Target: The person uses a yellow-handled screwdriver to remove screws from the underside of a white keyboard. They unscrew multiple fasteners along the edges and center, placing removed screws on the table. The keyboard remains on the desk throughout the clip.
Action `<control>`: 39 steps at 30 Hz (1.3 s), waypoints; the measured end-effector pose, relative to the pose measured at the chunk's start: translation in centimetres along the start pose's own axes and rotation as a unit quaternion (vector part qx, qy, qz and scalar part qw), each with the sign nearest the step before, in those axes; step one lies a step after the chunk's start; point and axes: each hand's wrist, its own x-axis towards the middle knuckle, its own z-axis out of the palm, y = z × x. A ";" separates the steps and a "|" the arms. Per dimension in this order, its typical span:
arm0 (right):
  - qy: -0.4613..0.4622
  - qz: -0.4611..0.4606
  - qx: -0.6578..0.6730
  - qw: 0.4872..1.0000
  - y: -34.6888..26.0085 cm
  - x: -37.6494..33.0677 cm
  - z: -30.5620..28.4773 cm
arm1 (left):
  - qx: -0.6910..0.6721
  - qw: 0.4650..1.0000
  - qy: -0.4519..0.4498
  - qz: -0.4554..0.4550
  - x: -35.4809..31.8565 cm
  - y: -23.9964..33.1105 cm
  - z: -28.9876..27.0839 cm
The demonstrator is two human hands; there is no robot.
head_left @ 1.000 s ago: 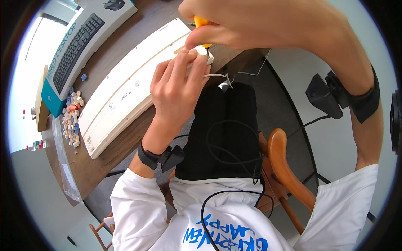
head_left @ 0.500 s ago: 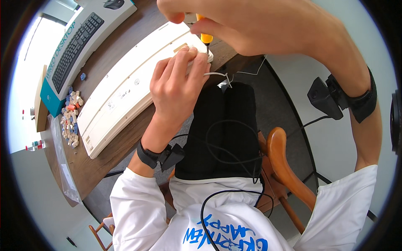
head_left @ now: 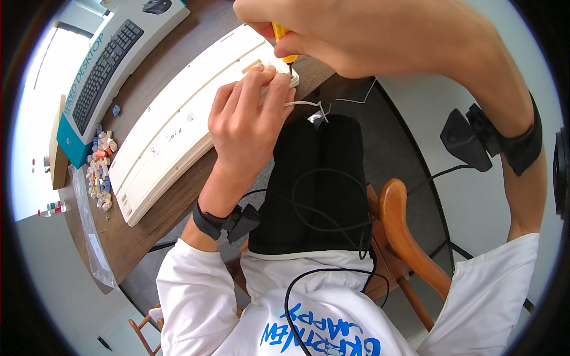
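A white keyboard (head_left: 163, 139) lies underside up along the table edge, its label and screw holes facing me. My left hand (head_left: 244, 118) grips its right end, fingers bent together over the near edge. A white cable leaves the keyboard beside those fingers. Above that end, my right hand (head_left: 338, 38) is closed round the yellow handle of a screwdriver (head_left: 289, 59). The screwdriver points down, slightly tilted, and its tip meets the keyboard's right corner; whether it sits in a screw cannot be made out. My right fingertips are partly hidden behind the hand.
Loose keycaps (head_left: 100, 169) are heaped past the keyboard's left end. A keyboard box (head_left: 113, 71) stands behind on the wooden table (head_left: 169, 210). A clear plastic bag (head_left: 92, 237) lies at the left edge. Thin white cable (head_left: 359, 102) hangs right of the table; a chair armrest (head_left: 404, 225) is nearby.
The screwdriver's handle has tipped, its top leaning further left, and the right wrist has shifted slightly right. My left hand and the keyboard's right end have moved slightly left.
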 end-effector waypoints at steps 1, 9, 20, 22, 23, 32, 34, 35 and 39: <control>-0.059 0.047 -0.003 0.997 -0.2 0.5 -0.5 | 0.002 1.000 0.003 0.002 0.0 0.0 0.0; -0.140 0.129 0.003 0.982 -1.1 1.1 -2.8 | 0.004 1.000 -0.013 -0.009 0.0 0.2 -0.3; -0.152 0.230 -0.047 0.960 -2.6 2.8 -1.4 | -0.001 1.000 -0.008 -0.001 -0.2 -0.1 -0.3; -0.042 0.069 -0.060 0.995 -1.2 0.8 -1.1 | 0.006 1.000 -0.006 0.000 -0.2 -0.1 -0.1; 0.001 0.011 -0.070 0.997 -1.3 0.8 -1.3 | 0.008 1.000 -0.001 0.002 -0.1 -0.1 0.0; 0.055 0.024 -0.129 0.990 -1.0 0.9 1.2 | -0.003 1.000 0.002 -0.004 -0.2 0.0 0.0; 0.045 0.039 -0.040 0.997 -1.0 -0.2 0.6 | -0.003 1.000 0.007 -0.004 -0.2 -0.1 0.1; 0.040 0.039 -0.003 0.998 -0.9 -0.6 0.3 | -0.004 1.000 0.014 0.000 -0.2 -0.1 0.2; 0.045 0.009 0.003 0.999 -0.9 -0.7 -0.6 | -0.004 1.000 0.018 0.002 -0.2 -0.2 0.3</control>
